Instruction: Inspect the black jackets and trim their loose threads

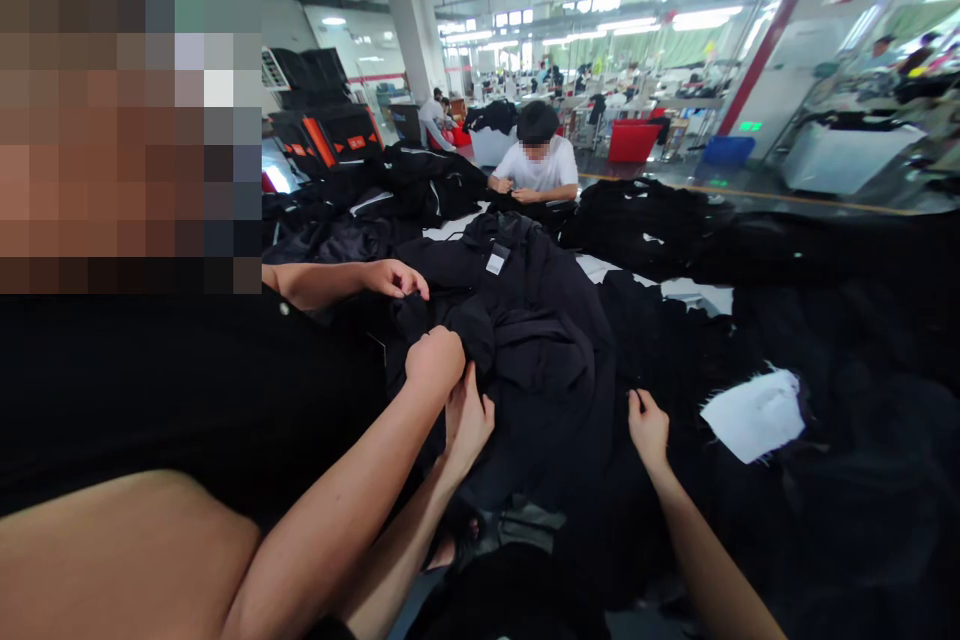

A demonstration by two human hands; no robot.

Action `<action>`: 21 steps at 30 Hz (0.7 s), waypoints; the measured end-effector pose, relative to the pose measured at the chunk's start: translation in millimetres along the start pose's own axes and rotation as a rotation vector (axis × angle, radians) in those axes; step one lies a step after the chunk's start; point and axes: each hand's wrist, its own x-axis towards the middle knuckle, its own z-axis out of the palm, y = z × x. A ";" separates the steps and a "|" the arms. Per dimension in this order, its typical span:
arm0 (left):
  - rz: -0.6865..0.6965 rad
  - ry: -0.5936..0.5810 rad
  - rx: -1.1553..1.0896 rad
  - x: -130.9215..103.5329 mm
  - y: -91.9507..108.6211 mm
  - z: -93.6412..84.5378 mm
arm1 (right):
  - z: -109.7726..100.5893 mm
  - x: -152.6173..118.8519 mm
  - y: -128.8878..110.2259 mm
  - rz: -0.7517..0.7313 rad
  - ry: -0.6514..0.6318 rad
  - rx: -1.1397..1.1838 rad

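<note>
A black garment (pixel 544 350) with a white label (pixel 496 260) near its neck is spread in front of me. My left hand (pixel 466 420) is closed on a bunched fold of this garment, its fingertips partly hidden by the cloth. To the right, my right hand (pixel 649 428) is held in a pinch just above dark fabric; what it grips, if anything, is too small and dark to make out. A co-worker beside me on the left has a fist (pixel 436 358) on the same fold, right above my left hand. The co-worker's other hand (pixel 397 278) fingers the cloth farther back.
Heaps of black garments (pixel 645 220) cover the table. A frayed white cloth scrap (pixel 754 415) lies at right. Across the table sits a person in a white shirt (pixel 541 165). Behind are a red bin (pixel 634 141), a blue bin (pixel 729 152) and a white bin (pixel 847 155).
</note>
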 end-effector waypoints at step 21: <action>0.078 -0.324 -0.442 -64.4 3.4 -25.3 | -19.9 12.8 -46.2 0.026 -0.008 0.216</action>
